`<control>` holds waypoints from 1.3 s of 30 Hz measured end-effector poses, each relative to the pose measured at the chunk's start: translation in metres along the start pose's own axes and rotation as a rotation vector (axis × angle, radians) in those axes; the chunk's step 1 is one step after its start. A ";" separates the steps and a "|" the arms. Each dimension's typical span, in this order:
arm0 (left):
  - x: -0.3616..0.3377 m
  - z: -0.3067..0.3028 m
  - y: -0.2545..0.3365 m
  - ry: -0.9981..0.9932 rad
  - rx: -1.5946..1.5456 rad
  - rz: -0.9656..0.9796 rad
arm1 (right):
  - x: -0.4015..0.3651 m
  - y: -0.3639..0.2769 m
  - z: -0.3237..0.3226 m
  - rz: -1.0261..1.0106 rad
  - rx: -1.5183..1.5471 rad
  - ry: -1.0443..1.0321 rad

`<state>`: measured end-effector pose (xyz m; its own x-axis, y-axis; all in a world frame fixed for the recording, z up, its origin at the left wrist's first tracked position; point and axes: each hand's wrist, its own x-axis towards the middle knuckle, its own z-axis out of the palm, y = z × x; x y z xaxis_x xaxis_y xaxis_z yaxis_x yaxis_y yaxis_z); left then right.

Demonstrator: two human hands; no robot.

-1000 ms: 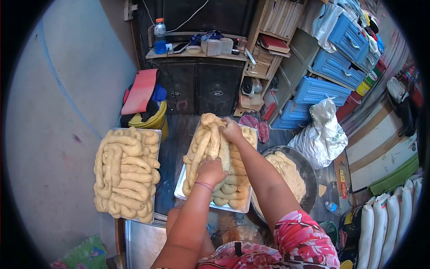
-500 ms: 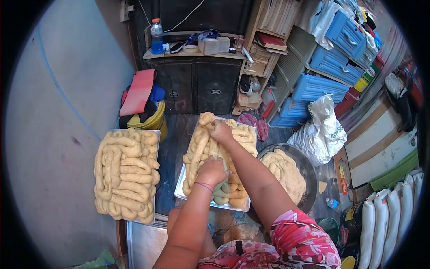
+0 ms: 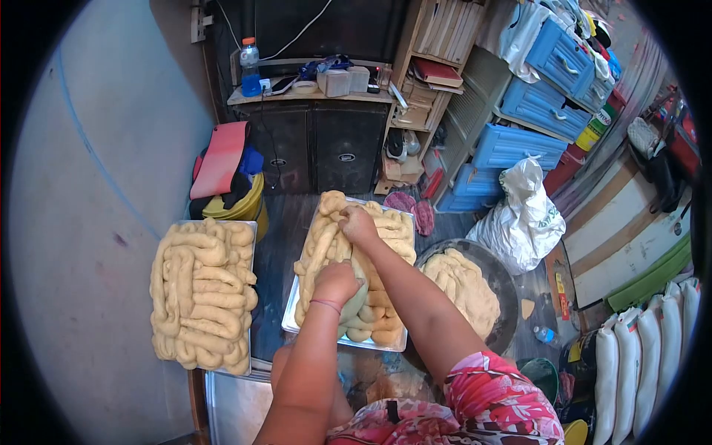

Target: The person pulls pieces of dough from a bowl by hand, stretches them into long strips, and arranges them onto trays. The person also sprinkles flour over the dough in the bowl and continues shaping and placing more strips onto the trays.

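A metal tray (image 3: 290, 320) in front of me is heaped with thick ropes of pale yellow dough (image 3: 317, 245). My right hand (image 3: 360, 225) is closed around a dough rope near the tray's far part. Closer to me, my left hand (image 3: 337, 282), with a pink band at the wrist, is closed on dough over the middle of the pile. Some ropes beneath it look greenish in the shade. My forearms hide part of the heap. To the left, a second tray (image 3: 251, 348) carries stacked dough ropes (image 3: 200, 293).
Right of the tray stands a wide dark basin (image 3: 507, 297) with a big dough mass (image 3: 463, 289). Beyond it are a white sack (image 3: 523, 222) and blue drawers (image 3: 519, 146). A yellow bucket (image 3: 256, 208) stands behind the trays. A small bottle (image 3: 547, 336) lies on the floor.
The whole view has shifted slightly. My left hand has moved a little to the left over the dough, while my right hand stays near the far part of the pile.
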<state>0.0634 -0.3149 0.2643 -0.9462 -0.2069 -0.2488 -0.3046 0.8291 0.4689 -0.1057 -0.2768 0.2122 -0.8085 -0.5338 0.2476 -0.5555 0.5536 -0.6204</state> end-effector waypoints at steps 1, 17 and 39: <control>0.000 -0.004 0.000 -0.022 -0.002 0.002 | -0.001 0.000 -0.001 -0.010 0.021 -0.026; 0.000 -0.001 -0.002 0.032 -0.047 0.038 | -0.018 -0.002 0.009 -0.116 -0.086 0.141; -0.003 0.006 0.004 0.146 0.048 0.033 | -0.095 0.045 -0.039 -0.058 0.578 0.402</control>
<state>0.0660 -0.3082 0.2622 -0.9625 -0.2496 -0.1062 -0.2707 0.8599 0.4329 -0.0618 -0.1760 0.1900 -0.8517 -0.2131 0.4787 -0.4978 0.0438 -0.8662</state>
